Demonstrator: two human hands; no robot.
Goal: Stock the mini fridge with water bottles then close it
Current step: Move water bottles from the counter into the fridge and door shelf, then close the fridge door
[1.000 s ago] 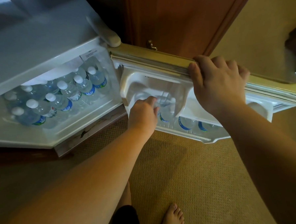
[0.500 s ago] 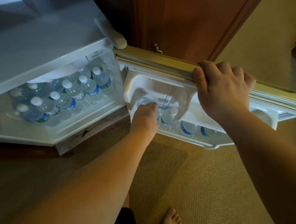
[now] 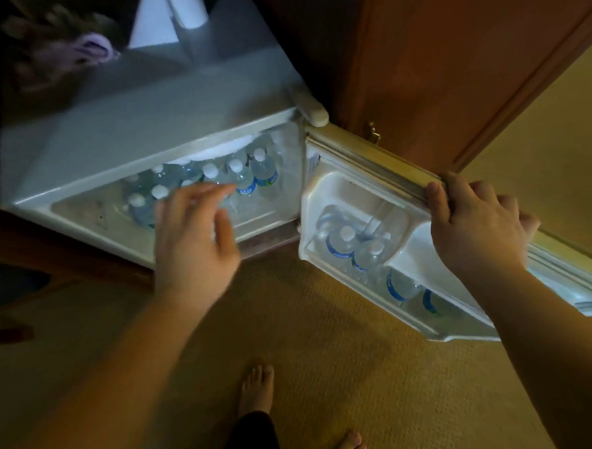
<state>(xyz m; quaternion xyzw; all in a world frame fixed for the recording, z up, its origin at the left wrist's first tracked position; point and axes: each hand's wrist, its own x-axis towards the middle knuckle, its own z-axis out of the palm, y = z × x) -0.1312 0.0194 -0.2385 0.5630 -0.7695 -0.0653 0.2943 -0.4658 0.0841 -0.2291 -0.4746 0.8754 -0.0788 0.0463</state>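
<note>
The white mini fridge (image 3: 118,137) stands open, with its door (image 3: 363,159) swung out to the right. Several clear water bottles (image 3: 240,175) with white caps and blue labels stand packed inside the cabinet. More bottles (image 3: 343,242) sit in the door's lower shelf. My left hand (image 3: 192,240) hovers in front of the cabinet opening, fingers spread, holding nothing. My right hand (image 3: 476,221) grips the top edge of the door.
A brown wooden cabinet (image 3: 433,62) rises behind the door. Tan carpet (image 3: 328,342) covers the floor, and my bare feet (image 3: 257,387) stand on it below the fridge. A purple blurred object (image 3: 90,49) lies on the fridge top at the back left.
My left hand has come out of the door shelf and moved left to the cabinet opening, empty. My right hand stays on the door's top edge. The camera has tilted.
</note>
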